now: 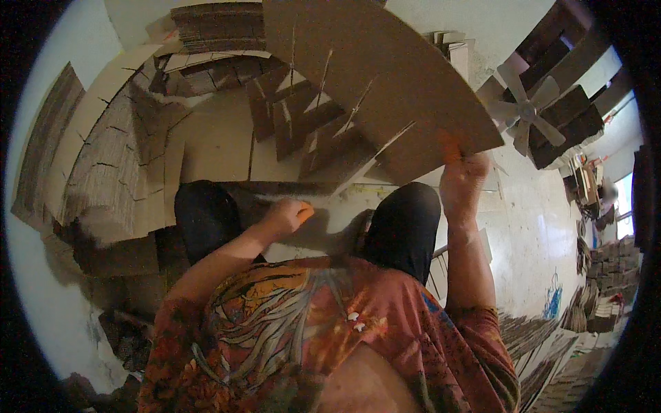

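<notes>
Cardboard divider sheet [385,82], a large slotted brown panel, is held up in front of the person in the head view, tilted so its long axis runs from upper left down to lower right, with several narrow slits cut in from its lower edge. Its lower right corner is pinched in the right hand [463,180], fingers closed on the edge with an orange fingertip cover showing just above the knuckles; the sheet spreads up and to the left from that grip, so nearly all of it lies away from the hand over the work area. Below it, the left hand [286,215] rests low between the knees, curled loosely with an orange-tipped finger against a flat cardboard piece [323,227] on the floor; whether it actually grips that piece I cannot tell. Of the two, the right hand alone touches the raised sheet, and the left is well apart from it. Under the sheet stands a partly assembled cardboard grid [303,131] of interlocked strips. Stacks of cut cardboard [117,165] curve round on the person's left, and a fan [525,110] sits at upper right.
</notes>
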### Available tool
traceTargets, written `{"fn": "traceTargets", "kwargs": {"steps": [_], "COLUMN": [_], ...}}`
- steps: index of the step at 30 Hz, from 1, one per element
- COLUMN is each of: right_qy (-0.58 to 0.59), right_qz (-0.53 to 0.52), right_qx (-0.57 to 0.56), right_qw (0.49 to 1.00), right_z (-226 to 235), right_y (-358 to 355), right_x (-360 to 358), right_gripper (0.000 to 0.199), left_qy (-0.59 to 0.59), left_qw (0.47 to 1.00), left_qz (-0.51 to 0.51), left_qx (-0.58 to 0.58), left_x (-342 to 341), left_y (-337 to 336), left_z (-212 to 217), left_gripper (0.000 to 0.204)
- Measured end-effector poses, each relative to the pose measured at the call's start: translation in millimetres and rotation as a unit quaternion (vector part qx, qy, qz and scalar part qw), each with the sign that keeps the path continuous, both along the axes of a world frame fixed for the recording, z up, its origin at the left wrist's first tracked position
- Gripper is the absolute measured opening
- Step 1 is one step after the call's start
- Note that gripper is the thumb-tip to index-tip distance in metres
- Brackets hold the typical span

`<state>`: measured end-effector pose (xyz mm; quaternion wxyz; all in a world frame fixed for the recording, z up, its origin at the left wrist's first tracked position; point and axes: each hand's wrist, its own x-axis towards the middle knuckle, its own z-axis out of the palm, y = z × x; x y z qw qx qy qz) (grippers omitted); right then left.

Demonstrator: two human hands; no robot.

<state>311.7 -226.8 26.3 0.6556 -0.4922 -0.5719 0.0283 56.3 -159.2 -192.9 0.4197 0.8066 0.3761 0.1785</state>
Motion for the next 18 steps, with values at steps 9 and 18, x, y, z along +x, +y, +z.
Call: {"fn": "traceTargets", "kwargs": {"steps": [9,18], "right_qy": [-0.058,-0.071], "right_qz": [-0.055,-0.016], "right_qx": [-0.182,-0.221], "right_qw": [0.980,0.973], "right_z": [-44,-45], "right_y": [7,-6], "right_x": [1,9], "right_gripper": [0.022,0.037], "left_qy": [0.035,0.000], "left_qw": [0.999,1.000], "left_qz": [-0.022,0.001], "left_qx": [0.011,0.008], "left_x": [1,0], "left_y": [5,8], "left_z": [-3,-18], "left_gripper": [0.025,0.019]}}
